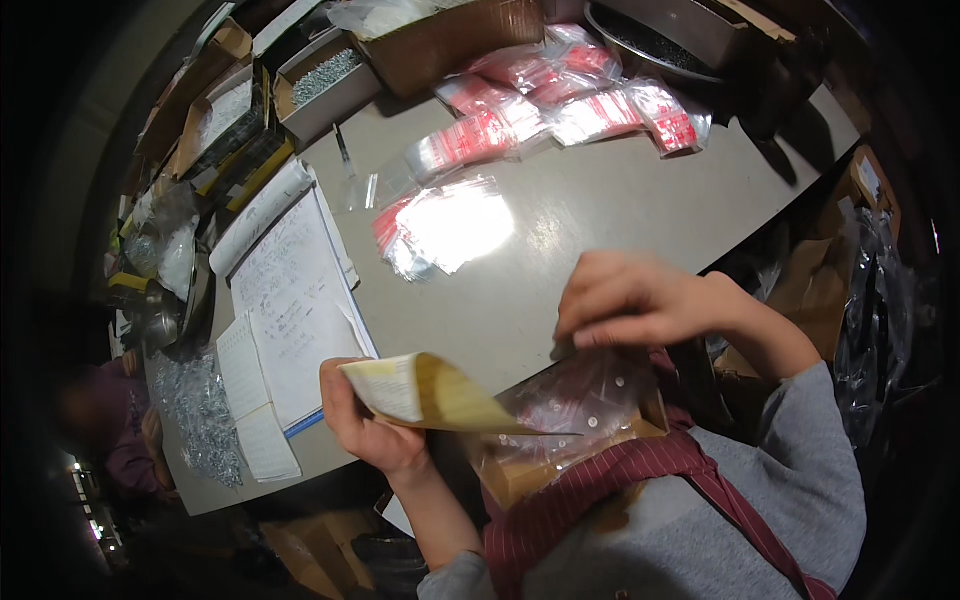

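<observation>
Maybe checking, the left hand (372,425) grips yellow paper (450,392); flipping it needs the right hand (632,302), hold unclear, by the worktop's (590,205) near edge.

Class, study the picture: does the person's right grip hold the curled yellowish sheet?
No: the left grip holds the curled yellowish sheet, while the right grip is apart from it.

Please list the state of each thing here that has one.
Left hand: gripping the yellow sheet
Yellow sheet: curled
Right hand: curled, grip unclear
Notebook: open, page rolled back
Cardboard box: open, clear plastic inside
Parts carton: open, holding metal pieces
Red-printed bags: heaped, overlapping
</observation>
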Demonstrator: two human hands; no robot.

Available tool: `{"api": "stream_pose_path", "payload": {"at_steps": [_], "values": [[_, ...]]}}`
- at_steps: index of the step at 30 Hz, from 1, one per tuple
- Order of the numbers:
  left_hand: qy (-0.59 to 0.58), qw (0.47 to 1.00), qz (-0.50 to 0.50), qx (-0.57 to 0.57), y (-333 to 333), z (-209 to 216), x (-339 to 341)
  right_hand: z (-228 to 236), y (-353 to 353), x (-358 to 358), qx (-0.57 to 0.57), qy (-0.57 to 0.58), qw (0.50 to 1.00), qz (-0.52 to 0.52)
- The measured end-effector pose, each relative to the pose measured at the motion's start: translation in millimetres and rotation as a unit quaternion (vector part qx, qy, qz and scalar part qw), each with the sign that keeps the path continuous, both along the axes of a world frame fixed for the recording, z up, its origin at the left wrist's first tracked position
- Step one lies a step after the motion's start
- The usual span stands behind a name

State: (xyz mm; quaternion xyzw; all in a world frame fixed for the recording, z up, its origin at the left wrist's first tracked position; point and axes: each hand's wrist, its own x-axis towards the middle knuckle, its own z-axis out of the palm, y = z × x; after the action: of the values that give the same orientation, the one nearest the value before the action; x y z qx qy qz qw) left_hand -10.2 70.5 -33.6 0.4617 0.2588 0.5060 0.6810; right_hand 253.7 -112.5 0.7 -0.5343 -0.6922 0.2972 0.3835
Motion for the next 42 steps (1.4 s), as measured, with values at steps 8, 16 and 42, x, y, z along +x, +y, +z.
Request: {"api": "stream_pose_path", "payload": {"at_steps": [8,16,42], "values": [[0.242,0.955,-0.089,0.146,-24,12,18,23,42,-30,0.059,-0.042,0.994,-0.076],[0.248,0.949,-0.124,0.153,-16,4,14,7,80,-61,0.102,-0.167,0.979,-0.062],[0.355,0.911,-0.087,0.192,-15,15,22,5,129,47,-0.126,-0.085,0.976,-0.157]]}}
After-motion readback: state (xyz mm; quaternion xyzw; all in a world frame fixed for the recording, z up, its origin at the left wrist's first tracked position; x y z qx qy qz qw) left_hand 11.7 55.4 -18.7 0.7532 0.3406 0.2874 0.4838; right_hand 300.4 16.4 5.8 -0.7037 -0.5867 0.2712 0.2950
